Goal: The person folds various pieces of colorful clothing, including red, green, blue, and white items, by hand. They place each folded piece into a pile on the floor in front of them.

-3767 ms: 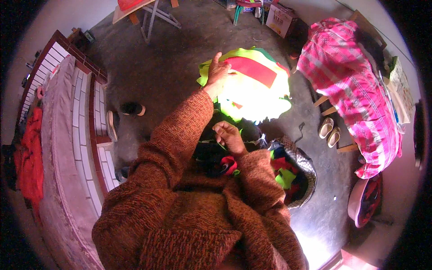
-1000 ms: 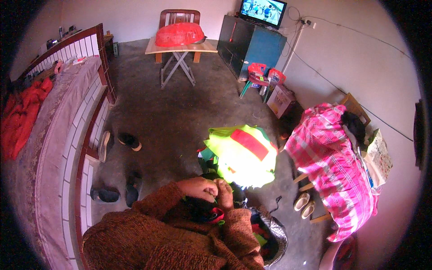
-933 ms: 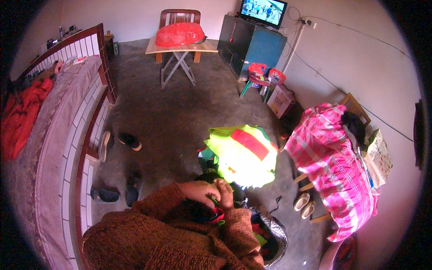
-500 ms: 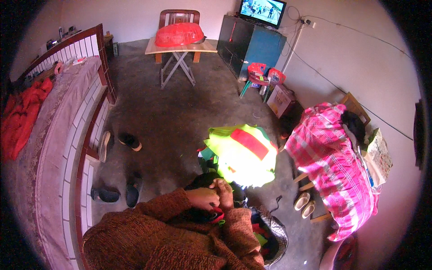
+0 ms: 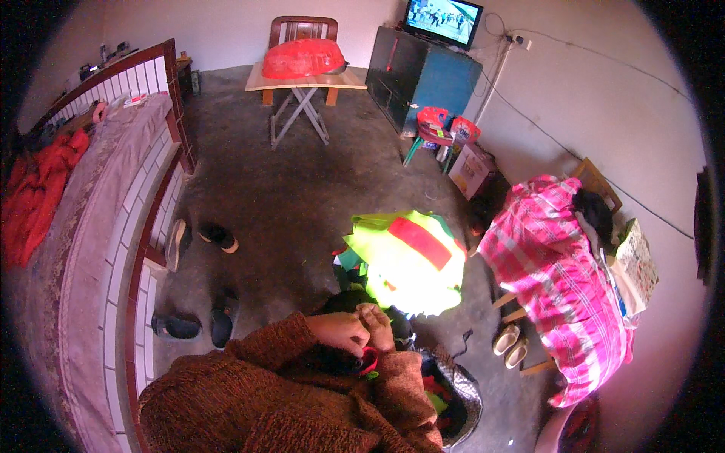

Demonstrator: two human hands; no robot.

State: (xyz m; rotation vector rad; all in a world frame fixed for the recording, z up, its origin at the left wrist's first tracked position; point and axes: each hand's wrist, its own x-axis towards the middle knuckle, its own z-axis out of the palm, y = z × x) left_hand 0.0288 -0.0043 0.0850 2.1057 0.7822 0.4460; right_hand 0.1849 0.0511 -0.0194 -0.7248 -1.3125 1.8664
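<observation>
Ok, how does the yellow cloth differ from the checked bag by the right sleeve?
Colour: the yellow cloth is bright yellow with a red patch; the checked bag is grey and dark.
Pose: the yellow cloth lies spread out; the checked bag is open, with green cloth showing inside.
Place: the yellow cloth is ahead of the right hand; the checked bag is beside the right sleeve, which partly hides it.
Both catch bright light.

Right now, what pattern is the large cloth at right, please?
The cloth is pink and white plaid, clearest in head view.
</observation>
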